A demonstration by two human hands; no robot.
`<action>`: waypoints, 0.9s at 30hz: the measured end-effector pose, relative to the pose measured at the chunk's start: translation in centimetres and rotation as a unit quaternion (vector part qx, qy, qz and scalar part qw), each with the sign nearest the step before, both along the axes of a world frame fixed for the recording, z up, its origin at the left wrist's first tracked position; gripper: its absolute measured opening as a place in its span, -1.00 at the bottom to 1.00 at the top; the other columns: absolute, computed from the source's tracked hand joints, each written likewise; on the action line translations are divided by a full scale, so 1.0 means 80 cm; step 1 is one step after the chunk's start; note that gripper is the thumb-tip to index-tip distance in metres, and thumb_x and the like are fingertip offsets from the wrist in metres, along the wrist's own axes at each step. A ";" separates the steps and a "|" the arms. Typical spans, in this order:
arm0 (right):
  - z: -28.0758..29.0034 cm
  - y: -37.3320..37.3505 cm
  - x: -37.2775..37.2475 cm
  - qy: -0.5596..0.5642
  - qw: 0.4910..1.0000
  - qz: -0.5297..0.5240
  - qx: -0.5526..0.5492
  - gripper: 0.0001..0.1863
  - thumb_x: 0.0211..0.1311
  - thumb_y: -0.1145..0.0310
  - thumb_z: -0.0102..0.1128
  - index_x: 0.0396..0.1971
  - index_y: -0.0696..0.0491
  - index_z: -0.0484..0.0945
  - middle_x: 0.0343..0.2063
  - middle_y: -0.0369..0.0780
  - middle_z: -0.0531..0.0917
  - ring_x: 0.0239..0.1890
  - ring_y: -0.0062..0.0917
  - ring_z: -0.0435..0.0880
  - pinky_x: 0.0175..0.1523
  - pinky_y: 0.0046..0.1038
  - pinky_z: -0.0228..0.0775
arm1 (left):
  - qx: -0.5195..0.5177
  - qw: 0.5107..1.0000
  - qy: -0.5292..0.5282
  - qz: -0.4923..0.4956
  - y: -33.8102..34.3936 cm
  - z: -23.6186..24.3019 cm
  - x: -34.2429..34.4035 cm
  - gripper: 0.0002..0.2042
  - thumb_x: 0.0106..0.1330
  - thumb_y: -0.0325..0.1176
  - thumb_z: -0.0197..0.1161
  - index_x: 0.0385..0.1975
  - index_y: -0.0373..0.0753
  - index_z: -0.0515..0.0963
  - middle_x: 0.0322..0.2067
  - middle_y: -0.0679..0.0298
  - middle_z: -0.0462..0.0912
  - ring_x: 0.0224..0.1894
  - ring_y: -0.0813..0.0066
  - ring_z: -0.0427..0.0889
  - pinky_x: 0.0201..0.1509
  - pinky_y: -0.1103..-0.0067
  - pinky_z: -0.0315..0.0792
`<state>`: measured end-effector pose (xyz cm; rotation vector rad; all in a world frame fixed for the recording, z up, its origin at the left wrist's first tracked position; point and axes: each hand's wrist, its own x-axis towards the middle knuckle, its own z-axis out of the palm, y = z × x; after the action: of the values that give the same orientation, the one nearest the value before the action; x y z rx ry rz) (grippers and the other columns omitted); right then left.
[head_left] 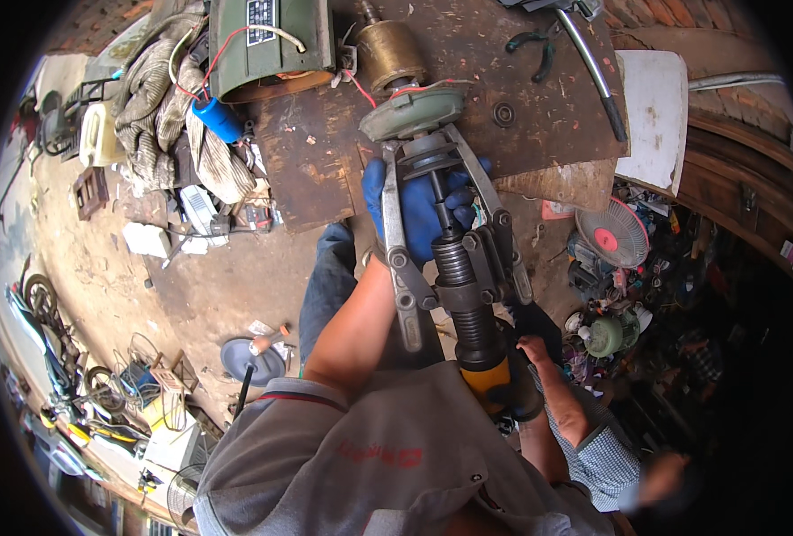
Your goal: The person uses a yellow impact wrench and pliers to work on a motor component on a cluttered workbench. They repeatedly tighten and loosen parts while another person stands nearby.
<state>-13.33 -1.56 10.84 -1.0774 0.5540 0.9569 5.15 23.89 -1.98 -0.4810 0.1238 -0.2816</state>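
A hydraulic gear puller [457, 268], with steel jaws, a ribbed black body and a yellow lower part, slants from my chest to the bench. Its jaws reach around the grey hub of a green end cover [414, 112]. Behind the cover lies a brass-coloured rotor [392, 54] with a shaft. My left hand [421, 219], in a blue glove, wraps around the puller from beneath, near its jaws and centre rod. At the yellow end, my right hand [523, 400] is dark and partly hidden; it appears closed around the puller.
A green motor housing [276, 62], blue capacitor [218, 120] and crumpled cloth [151, 107] lie left. Right are a bearing [503, 113], pliers [544, 55] and a long-handled tool [593, 76]. A co-worker's hand [532, 348] is close beside the puller; a fan [612, 234] stands beyond.
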 end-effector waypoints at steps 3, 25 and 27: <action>0.011 -0.010 -0.005 0.113 0.987 -0.099 0.061 -0.34 0.19 0.34 0.32 0.27 0.20 0.32 0.09 -0.07 0.59 0.07 -0.28 0.64 0.15 -0.23 0.53 | -0.003 1.000 0.012 0.010 -0.003 0.000 0.001 -0.05 0.13 0.46 0.05 0.32 -0.26 0.25 0.20 -0.20 0.39 -0.21 0.30 0.53 -0.13 0.39 0.51; 0.062 -0.004 -0.062 0.025 0.978 -0.171 -0.113 0.00 0.01 0.17 0.44 0.41 0.20 0.09 0.16 -0.04 0.48 0.00 -0.35 0.65 -0.01 -0.35 0.58 | 0.026 0.998 -0.036 0.047 -0.013 -0.002 0.005 -0.20 0.14 0.28 0.26 0.21 -0.26 0.36 0.20 -0.12 0.33 -0.25 0.49 0.38 -0.01 0.48 0.43; 0.063 -0.006 -0.079 -0.036 0.976 -0.180 -0.117 -0.07 0.04 0.15 0.42 0.37 0.21 0.18 0.10 -0.05 0.54 -0.06 -0.36 0.67 -0.06 -0.37 0.59 | 0.025 0.998 -0.012 0.060 -0.012 0.004 0.003 -0.14 0.20 0.41 0.03 0.26 -0.26 0.33 0.15 -0.13 0.39 -0.27 0.42 0.41 -0.15 0.44 0.45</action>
<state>-19.63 -2.02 15.87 -1.1664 0.7862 0.5416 5.40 22.94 -1.66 -0.4328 0.0774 -0.1663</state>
